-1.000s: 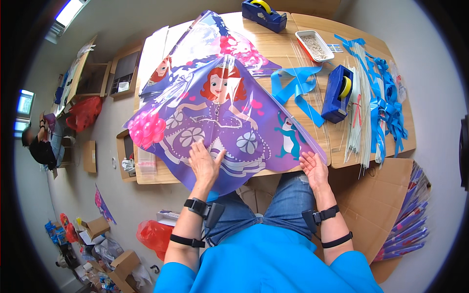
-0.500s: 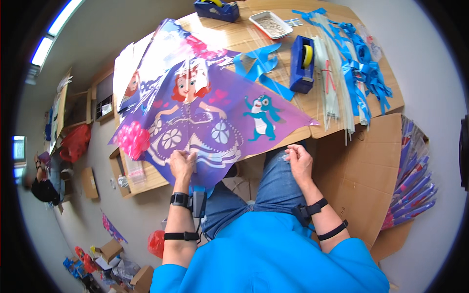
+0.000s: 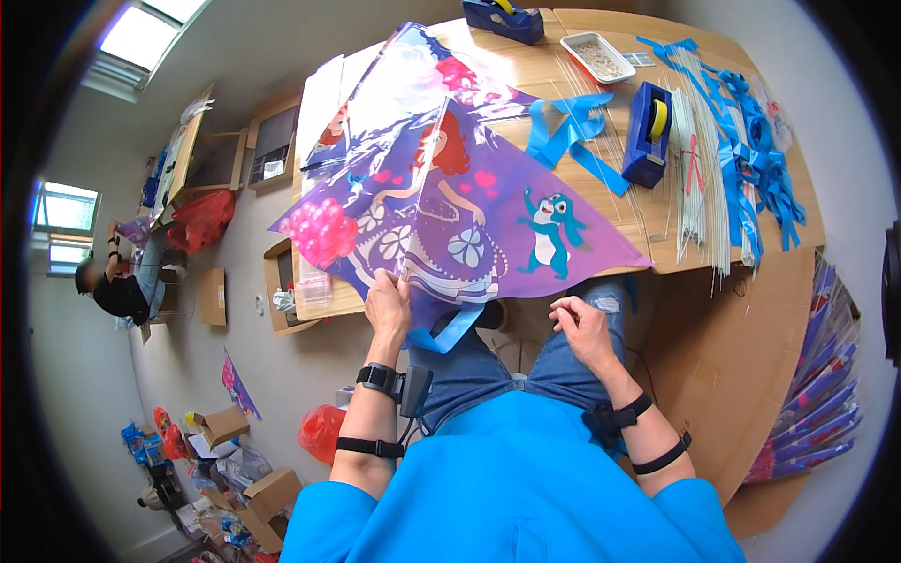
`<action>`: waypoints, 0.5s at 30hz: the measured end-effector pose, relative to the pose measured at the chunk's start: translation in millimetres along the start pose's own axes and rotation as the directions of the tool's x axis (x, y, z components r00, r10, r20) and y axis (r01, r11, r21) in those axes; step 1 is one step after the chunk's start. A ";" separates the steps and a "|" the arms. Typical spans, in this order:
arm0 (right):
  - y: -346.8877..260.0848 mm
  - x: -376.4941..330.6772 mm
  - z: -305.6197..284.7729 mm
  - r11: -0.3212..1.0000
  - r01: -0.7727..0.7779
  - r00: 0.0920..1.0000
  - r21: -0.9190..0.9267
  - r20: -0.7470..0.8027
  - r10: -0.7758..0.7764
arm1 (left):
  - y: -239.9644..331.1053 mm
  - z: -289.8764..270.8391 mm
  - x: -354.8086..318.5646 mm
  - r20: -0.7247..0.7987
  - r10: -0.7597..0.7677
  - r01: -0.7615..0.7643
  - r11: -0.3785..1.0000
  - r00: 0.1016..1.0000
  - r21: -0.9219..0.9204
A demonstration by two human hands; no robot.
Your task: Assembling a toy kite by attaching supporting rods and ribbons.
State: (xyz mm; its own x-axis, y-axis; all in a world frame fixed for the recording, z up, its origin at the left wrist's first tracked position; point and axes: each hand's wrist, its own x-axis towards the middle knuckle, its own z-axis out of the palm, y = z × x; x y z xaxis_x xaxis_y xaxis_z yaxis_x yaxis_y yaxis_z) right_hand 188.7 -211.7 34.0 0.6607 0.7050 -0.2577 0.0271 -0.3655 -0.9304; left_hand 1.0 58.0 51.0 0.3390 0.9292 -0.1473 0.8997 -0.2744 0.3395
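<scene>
A purple kite (image 3: 526,211), printed with a red-haired figure in a gown, pink balloons and a blue rabbit, lies over the table's near edge. My left hand (image 3: 387,305) is closed on its lower middle, where a raised pale fold runs up the centre. Just right of that hand, a blue ribbon (image 3: 449,330) hangs below the kite. My right hand (image 3: 582,328) hovers above my thigh, off the kite, its fingers loosely bent and apart with nothing visible in them. Beneath the held kite lies another shiny printed kite (image 3: 455,77).
On the wooden table (image 3: 690,42) are two blue tape dispensers (image 3: 648,136) (image 3: 504,21), a white tray (image 3: 601,58) of small pieces, blue ribbons (image 3: 765,155) and a bundle of pale rods (image 3: 693,178). A cardboard box (image 3: 723,357) and packed kites (image 3: 817,375) stand right. Another person (image 3: 122,291) works far left.
The view has shifted, moving the scene rightward. The kite's centre fold now stands up, covering part of the printed face, and more blue ribbon shows below. My left hand still grips the kite.
</scene>
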 end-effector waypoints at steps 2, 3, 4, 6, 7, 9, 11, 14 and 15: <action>-6.9 -3.2 7.7 1.000 0.023 0.998 0.010 0.059 -0.023 | -22.7 4.9 -1.6 -0.035 0.017 -0.020 0.994 0.999 -0.105; -13.3 -4.0 9.8 1.000 -0.018 0.995 0.018 0.095 0.016 | -26.7 2.7 -3.8 0.010 0.014 -0.012 0.985 1.000 -0.171; -18.6 -2.4 13.6 1.000 -0.007 0.995 0.016 0.101 0.005 | -30.4 0.0 -4.0 0.054 0.016 -0.002 0.972 0.998 -0.235; -26.7 -3.4 16.9 0.987 0.153 0.986 -0.041 0.079 -0.149 | -21.5 -24.7 3.5 0.119 0.047 -0.029 0.989 0.992 -0.147; -33.4 -3.5 16.8 0.969 0.227 0.972 -0.096 0.079 -0.220 | -15.6 -38.9 8.0 -0.037 0.195 -0.198 0.961 0.980 -0.192; -53.1 -2.0 17.3 0.903 0.373 0.923 -0.213 -0.016 -0.385 | 13.3 -78.1 15.5 -0.292 0.412 -0.483 0.842 0.863 -0.240; -76.2 2.3 10.7 0.783 0.496 0.815 -0.374 -0.111 -0.569 | 56.3 -127.1 26.3 -0.337 0.422 -0.529 0.770 0.842 -0.357; -114.8 5.2 14.3 0.632 0.648 0.669 -0.425 -0.079 -0.739 | 87.6 -192.4 57.6 -0.336 0.463 -0.572 0.690 0.820 -0.444; -119.6 6.0 20.9 0.599 0.692 0.636 -0.403 -0.053 -0.770 | 100.8 -206.9 67.7 -0.349 0.453 -0.569 0.575 0.820 -0.588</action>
State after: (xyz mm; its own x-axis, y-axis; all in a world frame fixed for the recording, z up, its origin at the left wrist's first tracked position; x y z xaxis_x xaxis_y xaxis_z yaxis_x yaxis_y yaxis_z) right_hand 173.8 -151.0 138.3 0.4389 0.6980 0.5658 0.7756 0.0235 -0.6307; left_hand 57.7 144.6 267.5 0.5899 0.7240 0.3576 0.1629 -0.5405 0.8255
